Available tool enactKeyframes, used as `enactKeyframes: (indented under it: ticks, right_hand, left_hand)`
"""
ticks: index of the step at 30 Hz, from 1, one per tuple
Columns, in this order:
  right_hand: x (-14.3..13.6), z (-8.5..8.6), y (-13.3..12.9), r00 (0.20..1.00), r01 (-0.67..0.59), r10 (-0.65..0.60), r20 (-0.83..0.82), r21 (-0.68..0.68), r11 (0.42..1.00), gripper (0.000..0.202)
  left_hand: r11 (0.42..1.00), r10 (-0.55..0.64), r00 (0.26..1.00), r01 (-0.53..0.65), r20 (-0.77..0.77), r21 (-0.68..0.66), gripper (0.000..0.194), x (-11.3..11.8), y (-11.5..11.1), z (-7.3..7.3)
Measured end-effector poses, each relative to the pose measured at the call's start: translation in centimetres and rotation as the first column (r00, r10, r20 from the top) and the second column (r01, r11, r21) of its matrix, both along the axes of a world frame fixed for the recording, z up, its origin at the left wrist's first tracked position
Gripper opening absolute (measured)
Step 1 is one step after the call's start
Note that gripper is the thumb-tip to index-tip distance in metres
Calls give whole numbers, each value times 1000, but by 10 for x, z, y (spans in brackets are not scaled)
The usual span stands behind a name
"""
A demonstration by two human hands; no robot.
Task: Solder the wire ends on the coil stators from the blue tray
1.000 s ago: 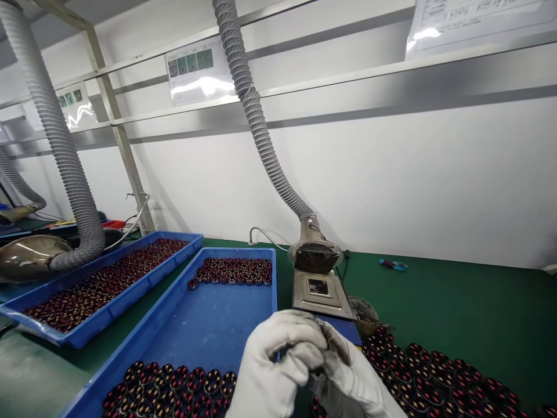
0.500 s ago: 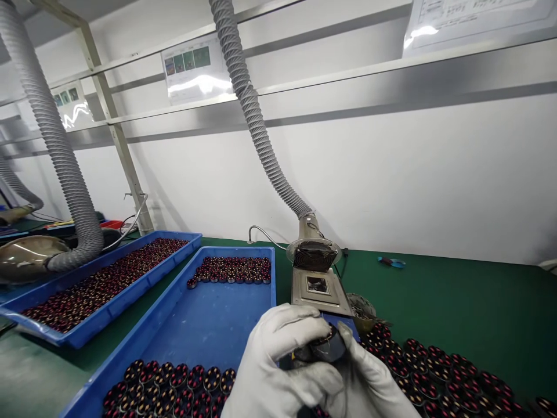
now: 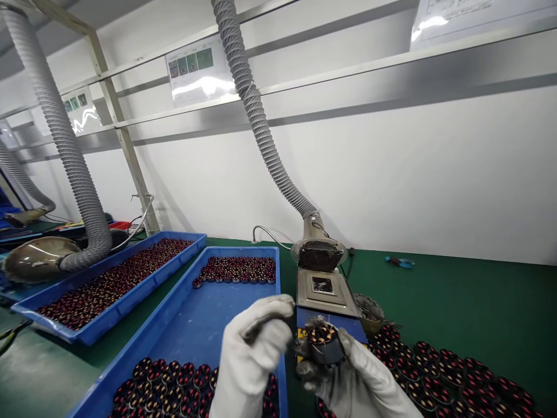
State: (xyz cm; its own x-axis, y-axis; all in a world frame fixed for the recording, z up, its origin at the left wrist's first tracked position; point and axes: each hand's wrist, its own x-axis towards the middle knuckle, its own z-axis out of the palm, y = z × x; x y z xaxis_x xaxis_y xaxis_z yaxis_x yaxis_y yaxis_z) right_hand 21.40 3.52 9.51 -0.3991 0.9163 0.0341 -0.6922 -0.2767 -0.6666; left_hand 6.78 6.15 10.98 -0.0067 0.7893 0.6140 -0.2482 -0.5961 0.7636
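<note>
My right hand [image 3: 352, 368], in a white glove with dark-stained fingertips, grips a motor stator [image 3: 326, 342] by its black outer ring. Its copper windings face up, slightly tilted. To its left, apart from the stator, is my left hand [image 3: 259, 342], gloved too, with the fingers curled in and dark stains on them. Whether anything sits inside those fingers is hidden. Behind the stator stands a solder pot [image 3: 324, 287] with a square opening in its metal top. Below my left hand lie rows of similar stators [image 3: 167, 386] in a blue tray [image 3: 195, 325].
More stators [image 3: 452, 371] crowd the green bench at right. A second blue tray [image 3: 82, 334] full of small stators is at left. An extraction hose [image 3: 261, 125] hangs down to a hood behind the pot. Cutters [image 3: 399, 262] and a small bowl [image 3: 369, 313] lie nearby.
My left hand has come off the stator and moved left, its fingers curling. My right hand keeps the stator, whose windings now show. The view has shifted slightly.
</note>
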Motion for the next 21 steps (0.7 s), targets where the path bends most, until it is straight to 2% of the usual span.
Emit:
enactKeyframes:
  ticks: [2,3,6,8,11,13,14,17,19,21]
  right_hand:
    - [0,-1,0,999,46,-47,20,22,999,27]
    - [-1,-1,1,997,67,-69,32,36,997,25]
    - [-4,-5,5,995,86,-89,53,69,994,27]
    - [-5,-8,8,994,94,-98,52,86,992,25]
    - [-3,-10,8,996,85,-87,21,80,993,22]
    - [-2,-9,7,999,46,-45,-23,52,998,25]
    - [-2,-8,6,999,22,-21,-51,34,999,26]
    - [-5,-7,7,992,-9,7,-123,-14,1000,25]
    - [-7,-8,9,993,17,-18,-118,-9,1000,22]
    - [-8,-11,10,996,43,-42,-79,18,999,19]
  left_hand:
    - [995,-87,984,79,-157,-59,14,6,-3,4]
    - [996,-90,980,87,-176,-22,12,10,-3,4]
    - [981,40,998,-28,-56,193,21,22,-2,-2]
    - [967,124,991,-131,45,219,25,23,0,-8]
    - [980,95,978,-125,186,157,18,12,1,-8]
    - [995,36,975,-55,217,82,9,3,1,-2]
    - [1000,20,983,-24,182,21,2,1,0,1]
    - [980,-77,995,66,-55,-186,31,5,-3,5]
    - [980,-114,989,97,-89,-175,35,13,-2,2]
    - [998,-48,999,49,6,-49,28,18,1,-5]
